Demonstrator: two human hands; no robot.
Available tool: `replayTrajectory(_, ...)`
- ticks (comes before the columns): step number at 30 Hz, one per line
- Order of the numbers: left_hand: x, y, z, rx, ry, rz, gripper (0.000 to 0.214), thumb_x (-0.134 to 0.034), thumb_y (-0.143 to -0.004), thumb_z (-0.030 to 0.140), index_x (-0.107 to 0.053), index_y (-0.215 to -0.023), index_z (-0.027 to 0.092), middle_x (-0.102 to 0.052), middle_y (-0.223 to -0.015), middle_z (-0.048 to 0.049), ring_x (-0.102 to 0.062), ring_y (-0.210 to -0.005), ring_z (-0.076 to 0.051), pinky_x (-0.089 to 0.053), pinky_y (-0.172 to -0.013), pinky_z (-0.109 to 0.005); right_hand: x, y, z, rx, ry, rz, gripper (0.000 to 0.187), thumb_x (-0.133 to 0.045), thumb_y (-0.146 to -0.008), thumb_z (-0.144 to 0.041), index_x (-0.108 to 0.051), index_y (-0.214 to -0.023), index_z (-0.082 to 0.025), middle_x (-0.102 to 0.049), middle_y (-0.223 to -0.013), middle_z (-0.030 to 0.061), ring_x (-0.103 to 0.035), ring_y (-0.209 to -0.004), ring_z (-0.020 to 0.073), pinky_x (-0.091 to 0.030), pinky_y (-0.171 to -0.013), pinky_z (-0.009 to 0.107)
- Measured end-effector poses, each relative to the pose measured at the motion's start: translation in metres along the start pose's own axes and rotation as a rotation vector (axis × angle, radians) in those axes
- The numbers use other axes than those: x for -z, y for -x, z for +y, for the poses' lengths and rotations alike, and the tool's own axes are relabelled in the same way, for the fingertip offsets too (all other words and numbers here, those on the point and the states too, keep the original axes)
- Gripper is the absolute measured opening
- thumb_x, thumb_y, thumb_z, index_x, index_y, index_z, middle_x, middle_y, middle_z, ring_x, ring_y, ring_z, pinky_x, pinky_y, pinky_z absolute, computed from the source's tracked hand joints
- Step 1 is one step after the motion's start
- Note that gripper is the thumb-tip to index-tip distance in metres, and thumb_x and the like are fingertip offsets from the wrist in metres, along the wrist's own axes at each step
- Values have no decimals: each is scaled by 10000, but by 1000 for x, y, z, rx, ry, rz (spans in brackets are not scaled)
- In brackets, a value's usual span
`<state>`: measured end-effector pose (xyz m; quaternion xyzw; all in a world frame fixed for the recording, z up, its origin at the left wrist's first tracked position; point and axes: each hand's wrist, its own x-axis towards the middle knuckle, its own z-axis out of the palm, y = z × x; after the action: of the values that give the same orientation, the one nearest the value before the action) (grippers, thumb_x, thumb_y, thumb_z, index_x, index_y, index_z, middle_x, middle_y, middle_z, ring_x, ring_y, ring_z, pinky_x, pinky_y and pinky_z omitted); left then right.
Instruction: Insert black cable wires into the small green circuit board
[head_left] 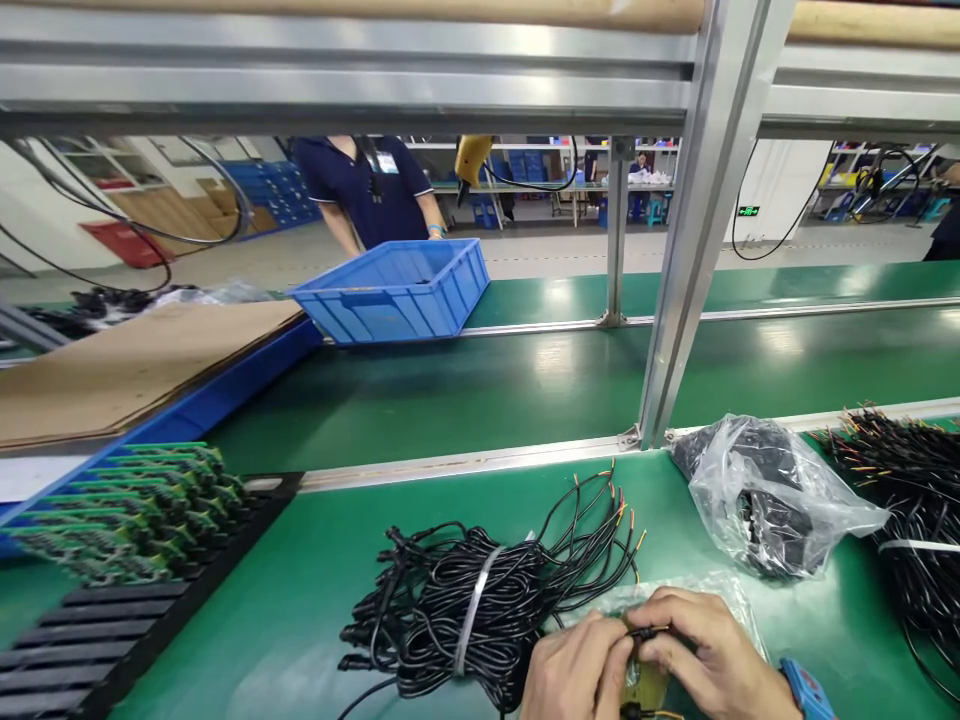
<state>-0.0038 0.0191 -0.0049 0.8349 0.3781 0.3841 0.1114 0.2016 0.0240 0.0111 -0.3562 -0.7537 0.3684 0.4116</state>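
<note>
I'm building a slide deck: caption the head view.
Left hand and right hand hold a small black connector beside a strapped black cable bundle.

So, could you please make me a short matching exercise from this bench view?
Column one:
1. small black piece
2. green boards
3. clear plastic bag
4. open blue crate

Column two:
A. in front of a person in navy
B. near the foot of a metal post
C. between left hand and right hand
D. in a black slotted rack

Pairs: 1-C, 2-D, 3-B, 4-A
</note>
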Motion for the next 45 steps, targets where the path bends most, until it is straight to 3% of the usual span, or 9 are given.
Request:
replayTrajectory(6,4,-1,16,49,104,43,192,-460,-1013,131,-558,-864,202,-590,-699,34,-578,-597,-97,-375,-564,-240,-6,10,-7,-89,10,23,192,-595,-990,-316,-721,-1023,-174,-707,-812,41,-645,-720,133,-515,-710,230)
replayTrajectory(12,3,-5,23,103,182,73,263,-468,-1012,155,-575,-773,181,-570,-653,32,-541,-574,-80,-358,-543,-206,-16,15,-5,-229,-261,46,278,-607,-964,-376,-741,-1031,-142,-685,-722,39,-628,-561,119,-513,-558,210)
replayTrajectory(15,1,-5,24,130,232,84,270,-479,-999,143,-573,-748,175,-573,-640,36,-548,-569,-70,-377,-545,-178,-23,16,-3,-181,-275,61,266,-609,-972,-352,-762,-1066,-157,-696,-731,36,-622,-549,104,-515,-555,192)
replayTrajectory(19,-2,-5,23,187,282,95,278,-473,-997,140,-566,-737,175,-581,-635,47,-557,-571,-62,-398,-568,-157,-28,15,-3,-88,-131,118,229,-594,-992,-297,-768,-1117,-218,-726,-821,28,-629,-631,102,-501,-597,191)
replayTrajectory(25,2,-8,19,149,239,46,196,-486,-1018,193,-585,-849,189,-617,-698,50,-586,-597,-69,-409,-579,-164,-14,15,-7,-56,40,90,270,-596,-993,-306,-669,-1243,-234,-755,-1005,23,-697,-860,145,-508,-784,250)
replayTrajectory(28,5,-8,16,93,172,-10,159,-452,-1036,205,-590,-958,196,-651,-778,34,-619,-657,-82,-421,-613,-177,-6,17,-6,-90,82,99,165,-576,-1001,-318,-660,-1103,-219,-736,-965,9,-674,-835,137,-473,-753,256)
replayTrajectory(34,-1,-3,11,43,79,-50,289,-373,-1056,177,-475,-786,200,-458,-597,62,-449,-478,-78,-292,-497,-244,-8,20,-1,-67,84,55,134,-513,-1020,-296,-601,-1039,-197,-680,-942,26,-626,-847,146,-442,-759,270)
replayTrajectory(40,-6,6,6,99,180,-88,290,-365,-1054,185,-451,-776,196,-428,-599,58,-402,-491,-74,-265,-503,-236,-22,26,6,-93,-19,18,162,-466,-1041,-331,-549,-1009,-196,-610,-853,19,-553,-714,126,-404,-649,257)
replayTrajectory(45,-11,13,8,259,231,-69,352,-378,-1059,283,-417,-723,183,-368,-575,46,-331,-503,-85,-212,-515,-262,-29,25,10,-60,-25,5,215,-433,-1056,-369,-515,-954,-198,-581,-788,14,-529,-675,124,-386,-620,252)
